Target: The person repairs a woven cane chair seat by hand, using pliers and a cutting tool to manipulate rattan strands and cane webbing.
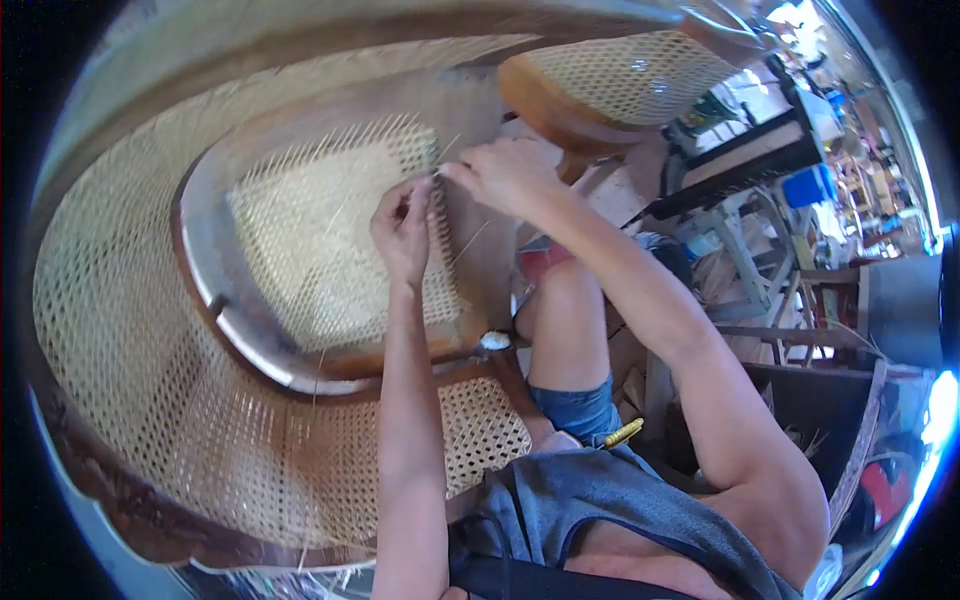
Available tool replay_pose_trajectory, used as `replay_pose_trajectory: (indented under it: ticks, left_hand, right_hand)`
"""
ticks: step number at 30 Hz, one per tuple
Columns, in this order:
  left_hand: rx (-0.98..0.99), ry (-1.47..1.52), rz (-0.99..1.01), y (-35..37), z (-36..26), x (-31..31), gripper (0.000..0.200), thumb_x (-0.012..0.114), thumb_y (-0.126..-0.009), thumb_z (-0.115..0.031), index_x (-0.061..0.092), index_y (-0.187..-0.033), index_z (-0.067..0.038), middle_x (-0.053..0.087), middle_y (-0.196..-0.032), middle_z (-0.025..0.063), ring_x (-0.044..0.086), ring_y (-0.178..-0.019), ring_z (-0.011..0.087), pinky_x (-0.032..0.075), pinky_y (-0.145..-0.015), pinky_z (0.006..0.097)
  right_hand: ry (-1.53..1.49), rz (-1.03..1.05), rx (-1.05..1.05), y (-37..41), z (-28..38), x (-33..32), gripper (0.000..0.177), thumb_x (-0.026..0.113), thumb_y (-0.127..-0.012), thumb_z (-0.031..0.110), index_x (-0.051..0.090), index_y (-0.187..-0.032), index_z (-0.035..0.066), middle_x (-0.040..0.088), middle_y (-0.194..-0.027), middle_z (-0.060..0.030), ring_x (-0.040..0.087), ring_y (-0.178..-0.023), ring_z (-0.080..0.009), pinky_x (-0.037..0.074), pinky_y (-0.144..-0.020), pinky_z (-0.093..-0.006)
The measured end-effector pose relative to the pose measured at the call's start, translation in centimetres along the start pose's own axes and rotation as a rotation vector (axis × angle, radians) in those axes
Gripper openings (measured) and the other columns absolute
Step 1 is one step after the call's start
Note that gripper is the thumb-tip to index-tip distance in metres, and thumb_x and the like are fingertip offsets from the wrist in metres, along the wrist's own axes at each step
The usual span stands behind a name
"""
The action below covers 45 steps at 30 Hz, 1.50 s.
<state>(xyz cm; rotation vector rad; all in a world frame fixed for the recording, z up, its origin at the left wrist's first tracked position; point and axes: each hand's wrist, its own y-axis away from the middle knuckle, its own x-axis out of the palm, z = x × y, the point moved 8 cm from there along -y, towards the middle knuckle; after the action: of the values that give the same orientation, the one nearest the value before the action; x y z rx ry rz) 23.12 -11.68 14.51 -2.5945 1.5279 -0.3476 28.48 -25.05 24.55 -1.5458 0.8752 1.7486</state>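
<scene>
Both my hands meet over the right edge of a woven cane seat panel [320,240] set in a wooden seat frame [215,230]. My left hand [405,225] has thumb and fingers pinched at the panel's edge. Close beside it, my right hand [495,175] is closed too, its fingertips at nearly the same spot. What lies between the fingertips is too small to make out. Loose cane ends stick up along the panel's upper edge, and a few thin strands stand out near my hands.
Curved cane backrest [120,270] wraps round the left and bottom. Another cane panel [635,75] stands at the top. At the right are a black frame [745,165], a blue container [808,187] and wooden pieces. My bent knee [568,310] is beside the seat.
</scene>
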Motion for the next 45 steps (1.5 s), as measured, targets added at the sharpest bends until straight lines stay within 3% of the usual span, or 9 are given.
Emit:
replay_pose_trajectory:
  ticks: [6, 8, 18, 25, 33, 35, 38, 40, 45]
  left_hand:
    - [-0.060, -0.143, -0.088, -0.2, 2.9, -3.0, 0.016, 0.067, -0.091, -0.012, 0.068, -0.090, 0.004, 0.063, -0.074, -0.0011, 0.053, -0.067, 0.0049, 0.045, -0.064, 0.0202]
    - [-0.033, -0.196, -0.098, -0.1, 2.4, -3.0, 0.014, 0.067, -0.089, -0.010, 0.067, -0.087, 0.004, 0.062, -0.073, -0.0005, 0.053, -0.066, 0.0044, 0.045, -0.062, 0.0200]
    - [-0.063, -0.145, -0.122, 0.2, 2.6, -3.2, 0.011, 0.068, -0.084, -0.008, 0.066, -0.082, 0.002, 0.065, -0.072, 0.0060, 0.059, -0.065, 0.0095, 0.050, -0.065, 0.0251]
    - [-0.017, -0.492, -0.010, -0.7, 1.5, -2.1, 0.013, 0.070, -0.085, -0.013, 0.070, -0.089, -0.001, 0.067, -0.073, 0.0102, 0.064, -0.064, 0.0176, 0.051, -0.064, 0.0300]
    - [0.112, -0.466, -0.133, 0.7, 0.6, -1.2, 0.013, 0.070, -0.081, -0.010, 0.070, -0.090, -0.001, 0.058, -0.087, 0.0121, 0.061, -0.069, 0.0206, 0.051, -0.066, 0.0324]
    - [0.123, -0.480, -0.163, 1.1, 0.8, -1.0, 0.013, 0.069, -0.080, -0.008, 0.070, -0.091, -0.002, 0.056, -0.087, 0.0118, 0.059, -0.069, 0.0210, 0.051, -0.067, 0.0331]
    - [0.141, -0.597, -0.167, 1.3, 0.3, -0.7, 0.018, 0.068, -0.080, -0.008, 0.068, -0.097, -0.003, 0.055, -0.085, 0.0112, 0.057, -0.070, 0.0195, 0.050, -0.067, 0.0325]
    - [0.206, -0.630, -0.183, 0.8, -0.4, 0.0, 0.019, 0.068, -0.080, -0.012, 0.067, -0.098, -0.005, 0.058, -0.089, 0.0140, 0.060, -0.078, 0.0277, 0.052, -0.070, 0.0376]
    - [0.077, -0.120, -0.034, -0.2, -0.7, 2.2, 0.014, 0.067, -0.087, -0.012, 0.067, -0.098, -0.003, 0.062, -0.085, 0.0058, 0.058, -0.072, 0.0145, 0.049, -0.066, 0.0291]
  right_hand:
    - [0.013, 0.035, -0.036, -2.4, 1.6, 4.1, 0.029, 0.050, -0.092, 0.025, 0.070, -0.092, 0.003, 0.069, -0.083, -0.0199, 0.066, -0.087, -0.0397, 0.049, -0.083, -0.0498]
    - [0.068, 0.079, -0.026, -2.3, 2.5, 3.6, 0.021, 0.052, -0.082, 0.009, 0.071, -0.089, 0.002, 0.069, -0.096, -0.0216, 0.068, -0.093, -0.0329, 0.053, -0.082, -0.0424]
    - [0.142, -0.040, -0.195, -2.5, 6.0, 4.6, 0.022, 0.051, -0.082, 0.009, 0.072, -0.087, 0.002, 0.070, -0.090, -0.0181, 0.070, -0.088, -0.0300, 0.054, -0.075, -0.0407]
    - [0.147, 0.006, -0.123, -3.3, 4.3, 4.5, 0.021, 0.053, -0.082, 0.011, 0.073, -0.086, 0.004, 0.071, -0.089, -0.0169, 0.070, -0.086, -0.0301, 0.054, -0.075, -0.0408]
    - [0.102, 0.037, -0.025, -3.7, 2.9, 4.3, 0.020, 0.057, -0.082, 0.013, 0.074, -0.089, 0.006, 0.072, -0.093, -0.0153, 0.070, -0.092, -0.0274, 0.049, -0.082, -0.0425]
    - [0.178, 0.165, -0.027, -3.2, 2.0, 4.1, 0.042, 0.051, -0.094, 0.040, 0.072, -0.091, 0.004, 0.071, -0.092, -0.0184, 0.069, -0.093, -0.0314, 0.049, -0.083, -0.0455]
    - [0.161, 0.045, 0.168, -2.7, -2.6, -0.6, 0.049, 0.045, -0.096, 0.045, 0.072, -0.088, 0.005, 0.071, -0.088, -0.0159, 0.068, -0.089, -0.0315, 0.047, -0.083, -0.0467]
    - [0.191, 0.002, 0.131, -2.1, -3.2, -0.4, 0.050, 0.044, -0.096, 0.046, 0.072, -0.086, 0.006, 0.071, -0.086, -0.0151, 0.068, -0.087, -0.0317, 0.047, -0.082, -0.0473]
    - [0.137, -0.141, 0.004, -0.7, -2.0, -1.2, 0.053, 0.042, -0.096, 0.050, 0.071, -0.082, 0.008, 0.071, -0.085, -0.0140, 0.067, -0.084, -0.0321, 0.046, -0.082, -0.0472]
